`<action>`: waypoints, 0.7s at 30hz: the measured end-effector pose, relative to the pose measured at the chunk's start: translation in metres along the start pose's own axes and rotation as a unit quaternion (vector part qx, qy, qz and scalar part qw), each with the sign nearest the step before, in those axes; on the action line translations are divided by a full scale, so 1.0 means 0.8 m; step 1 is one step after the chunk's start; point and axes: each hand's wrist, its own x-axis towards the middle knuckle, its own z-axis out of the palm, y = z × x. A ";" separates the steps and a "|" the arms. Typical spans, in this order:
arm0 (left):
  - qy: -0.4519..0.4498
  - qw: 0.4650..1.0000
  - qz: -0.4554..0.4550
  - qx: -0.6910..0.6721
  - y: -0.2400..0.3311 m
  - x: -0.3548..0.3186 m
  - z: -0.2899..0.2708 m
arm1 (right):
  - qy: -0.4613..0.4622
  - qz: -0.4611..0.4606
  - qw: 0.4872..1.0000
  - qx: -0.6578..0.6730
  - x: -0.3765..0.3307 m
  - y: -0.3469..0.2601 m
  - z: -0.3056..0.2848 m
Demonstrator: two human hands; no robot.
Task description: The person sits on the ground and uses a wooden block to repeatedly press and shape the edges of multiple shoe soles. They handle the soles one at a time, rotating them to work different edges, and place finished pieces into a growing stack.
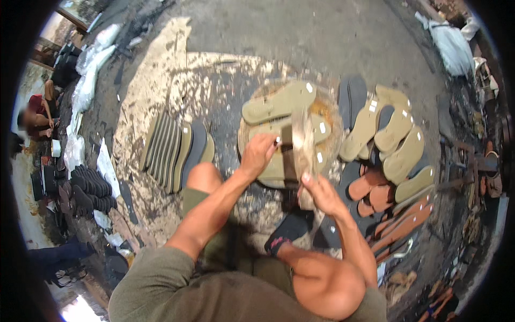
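Head view: left hand [257, 153] presses fingers together on an olive shoe sole [279, 161] atop the round work stand [330, 153]; right hand [321, 193] is clamped on a brush [304, 155]. Sole looks light, flexible; best held by its edges.

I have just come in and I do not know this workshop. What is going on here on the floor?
A person sits on the floor over a round work board that carries olive shoe soles. The left hand presses on the sole in front of them, and the right hand holds a pale strip above it. A standing row of soles is to the left. Loose olive and orange soles lie in a pile to the right.
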 end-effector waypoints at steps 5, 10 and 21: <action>0.204 0.869 -0.288 -0.345 0.025 0.029 -0.052 | 0.030 0.032 0.999 -0.016 -0.004 0.031 0.021; 0.063 0.928 -0.308 -0.200 0.021 -0.042 -0.065 | 0.037 -0.073 0.991 0.104 -0.009 0.024 0.030; -0.009 0.810 -0.354 -0.468 0.137 -0.089 0.007 | 0.101 -0.154 0.961 0.207 -0.028 -0.043 0.064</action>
